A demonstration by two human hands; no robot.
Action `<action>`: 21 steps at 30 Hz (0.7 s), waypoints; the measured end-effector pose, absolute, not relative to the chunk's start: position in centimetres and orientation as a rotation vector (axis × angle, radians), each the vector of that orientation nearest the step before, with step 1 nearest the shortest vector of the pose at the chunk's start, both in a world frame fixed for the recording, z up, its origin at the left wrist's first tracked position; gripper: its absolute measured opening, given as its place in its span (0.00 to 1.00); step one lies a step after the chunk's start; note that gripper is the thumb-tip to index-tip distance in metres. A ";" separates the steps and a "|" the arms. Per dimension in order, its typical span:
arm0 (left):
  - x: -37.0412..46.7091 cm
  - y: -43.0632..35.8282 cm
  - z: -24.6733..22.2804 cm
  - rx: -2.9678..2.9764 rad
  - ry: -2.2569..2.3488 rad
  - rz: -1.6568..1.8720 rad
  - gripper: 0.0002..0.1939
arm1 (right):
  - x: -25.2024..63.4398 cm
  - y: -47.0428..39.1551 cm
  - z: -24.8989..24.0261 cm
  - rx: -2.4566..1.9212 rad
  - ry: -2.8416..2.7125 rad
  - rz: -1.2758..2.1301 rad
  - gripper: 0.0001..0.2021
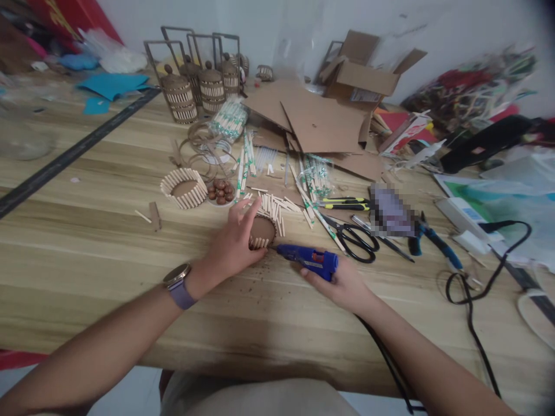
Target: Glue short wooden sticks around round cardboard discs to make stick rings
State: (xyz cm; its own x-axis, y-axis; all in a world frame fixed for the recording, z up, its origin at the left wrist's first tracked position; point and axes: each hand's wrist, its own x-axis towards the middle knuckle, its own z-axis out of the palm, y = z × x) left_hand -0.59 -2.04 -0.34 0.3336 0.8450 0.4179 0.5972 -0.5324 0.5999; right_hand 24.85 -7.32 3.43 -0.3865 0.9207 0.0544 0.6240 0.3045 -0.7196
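Observation:
My left hand [232, 245], with a watch [177, 276] on its wrist, grips the left side of a round brown cardboard piece [263, 230]. Short wooden sticks stand along the near edge of that piece. In my right hand [347, 283] is a blue glue gun [307, 260], its nozzle pointing left at the piece's near right edge. Loose short sticks [277, 207] lie just behind the piece. A finished-looking ring of sticks [184, 189] and a small dish of brown beads [221, 191] are to the left.
Black scissors [358, 240], a yellow-black cutter [344, 203] and blue-handled pliers [440, 245] lie on the right. Behind are cardboard sheets [325, 124], an open box [364, 72] and several stick lanterns [178, 95]. A black cable [470, 323] trails at the right.

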 end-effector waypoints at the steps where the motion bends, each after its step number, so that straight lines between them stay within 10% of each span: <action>1: -0.6 -2.0 -0.3 2.260 1.286 1.015 0.59 | 24.9 -7.3 3.4 -1.382 -2.119 0.845 0.11; 21: -0.6 -2.1 -0.1 2.259 1.319 0.971 0.57 | 24.6 -7.3 3.1 -1.398 -2.227 0.736 0.13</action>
State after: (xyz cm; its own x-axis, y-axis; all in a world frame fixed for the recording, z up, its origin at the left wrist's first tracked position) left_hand -0.58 -2.08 -0.14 0.3317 0.8621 0.3832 0.6225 -0.5052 0.5978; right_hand 24.60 -7.30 3.11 -0.4145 0.9080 0.0610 0.6928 0.3583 -0.6259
